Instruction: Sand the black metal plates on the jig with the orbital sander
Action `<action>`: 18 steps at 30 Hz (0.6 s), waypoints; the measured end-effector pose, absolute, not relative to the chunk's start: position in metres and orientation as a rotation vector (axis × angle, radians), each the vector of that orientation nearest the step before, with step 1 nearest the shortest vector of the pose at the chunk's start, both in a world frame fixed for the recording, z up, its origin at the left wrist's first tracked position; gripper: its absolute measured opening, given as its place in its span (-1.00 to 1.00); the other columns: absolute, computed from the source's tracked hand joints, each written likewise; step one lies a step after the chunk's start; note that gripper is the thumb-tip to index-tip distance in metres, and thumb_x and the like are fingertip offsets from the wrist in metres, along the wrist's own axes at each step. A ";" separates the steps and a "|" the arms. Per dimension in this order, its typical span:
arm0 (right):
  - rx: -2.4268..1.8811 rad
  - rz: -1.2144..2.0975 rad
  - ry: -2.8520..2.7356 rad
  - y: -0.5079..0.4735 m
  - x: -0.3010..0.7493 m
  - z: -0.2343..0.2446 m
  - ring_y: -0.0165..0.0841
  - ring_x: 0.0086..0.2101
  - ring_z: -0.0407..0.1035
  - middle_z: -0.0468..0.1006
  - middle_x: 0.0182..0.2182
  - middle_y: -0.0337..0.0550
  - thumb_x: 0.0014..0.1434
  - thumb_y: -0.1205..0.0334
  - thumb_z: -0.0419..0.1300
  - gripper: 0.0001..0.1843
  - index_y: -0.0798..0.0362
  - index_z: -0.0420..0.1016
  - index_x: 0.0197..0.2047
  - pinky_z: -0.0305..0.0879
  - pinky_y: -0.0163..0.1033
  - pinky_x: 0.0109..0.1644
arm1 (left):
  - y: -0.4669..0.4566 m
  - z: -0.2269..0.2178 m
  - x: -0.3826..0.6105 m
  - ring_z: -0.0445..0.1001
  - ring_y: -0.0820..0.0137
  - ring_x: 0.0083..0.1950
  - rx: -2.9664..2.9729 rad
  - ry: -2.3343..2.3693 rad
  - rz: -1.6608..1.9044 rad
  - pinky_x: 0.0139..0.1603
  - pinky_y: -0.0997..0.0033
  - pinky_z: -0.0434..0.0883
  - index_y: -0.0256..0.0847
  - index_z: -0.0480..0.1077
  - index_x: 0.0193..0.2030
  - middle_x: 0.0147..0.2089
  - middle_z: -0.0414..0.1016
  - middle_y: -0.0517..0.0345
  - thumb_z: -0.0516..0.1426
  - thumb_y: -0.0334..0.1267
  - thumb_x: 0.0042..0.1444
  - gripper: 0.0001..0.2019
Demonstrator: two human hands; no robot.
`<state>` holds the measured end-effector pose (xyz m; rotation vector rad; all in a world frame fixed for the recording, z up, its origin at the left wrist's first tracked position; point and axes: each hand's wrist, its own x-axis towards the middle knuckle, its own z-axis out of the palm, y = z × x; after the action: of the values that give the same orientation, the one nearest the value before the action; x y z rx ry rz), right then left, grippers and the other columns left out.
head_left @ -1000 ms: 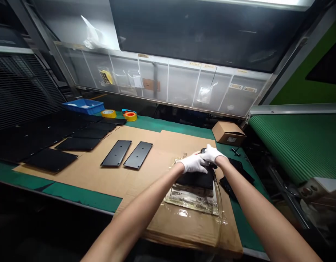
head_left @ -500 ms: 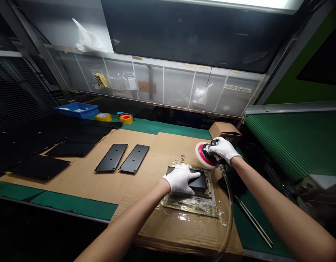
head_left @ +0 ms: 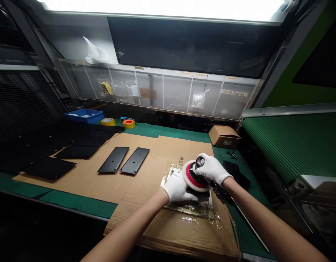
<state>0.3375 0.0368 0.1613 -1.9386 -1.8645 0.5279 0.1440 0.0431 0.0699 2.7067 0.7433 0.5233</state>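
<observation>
Holding something, the right hand [head_left: 213, 169]? one asks.

Yes, the other says. It wears a white glove, and its fingers are closed around the top of the sander [head_left: 194, 177]. The sander has a red body and a white pad, and it seems a little tilted.

And the left hand [head_left: 177, 189]?

Also in a white glove. It lies flat with the fingers stretched and rests on the plate [head_left: 203, 193]. It grips nothing.

Where is the plate exactly?

It lies on a shiny film [head_left: 192, 210], at the front right part of the cardboard [head_left: 157, 145] that covers the green table [head_left: 168, 129]. The sander is over the plate and hides most of it. Whether the pad touches the plate, I cannot tell.

The two hands, are they close?

Very close, the left one just below and beside the pad.

What is around them?

Two narrow panels [head_left: 113, 159] lie side by side on the cardboard, well apart from the hands, to the left. More dark sheets [head_left: 47, 167] lie further left. A small box [head_left: 224, 136] stands behind the right hand. At the back are a blue tray [head_left: 83, 115] and two tape rolls [head_left: 108, 121]. A green belt [head_left: 293, 142] runs on the right side.
</observation>
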 end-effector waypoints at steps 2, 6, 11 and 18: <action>-1.936 0.517 -1.856 0.038 0.335 0.159 -0.30 -0.30 0.44 0.58 -0.25 -0.12 -0.04 0.14 0.33 -0.53 -0.01 0.54 0.00 0.27 -0.30 -0.25 | 0.041 0.072 0.147 -0.11 -0.15 0.54 2.739 0.707 0.523 0.55 -0.06 -0.08 -0.04 0.08 0.50 0.58 -0.13 0.00 0.30 0.17 0.03 -0.05; -1.939 0.424 -1.825 0.043 0.346 0.164 -0.30 -0.31 0.43 0.57 -0.21 -0.12 0.00 0.08 0.31 -0.53 -0.06 0.53 0.02 0.28 -0.29 -0.23 | 0.045 0.072 0.157 -0.07 -0.20 0.52 2.830 0.621 0.458 0.51 -0.16 -0.05 -0.04 0.04 0.52 0.58 -0.15 -0.07 0.28 0.15 0.08 -0.07; -1.974 0.403 -1.761 0.040 0.361 0.174 -0.28 -0.26 0.44 0.56 -0.19 -0.14 -0.02 0.09 0.32 -0.48 -0.09 0.50 0.06 0.30 -0.27 -0.16 | 0.049 0.064 0.157 0.17 -0.24 0.38 2.840 0.643 0.382 0.35 -0.24 0.17 0.04 0.12 0.48 0.46 0.11 -0.19 0.20 0.28 0.12 -0.16; -2.015 0.408 -1.942 0.028 0.346 0.156 -0.27 -0.27 0.46 0.52 -0.15 -0.06 0.05 0.05 0.29 -0.51 -0.05 0.50 0.08 0.31 -0.26 -0.17 | 0.062 0.057 0.117 0.08 -0.01 0.49 2.502 1.044 0.437 0.49 -0.17 0.02 -0.13 0.14 0.46 0.49 0.11 -0.14 -0.12 0.12 0.40 -0.39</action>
<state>0.3459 0.0284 0.1560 -2.0153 -1.9422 0.4083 0.1169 0.0617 0.0575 2.5024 1.0437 0.4372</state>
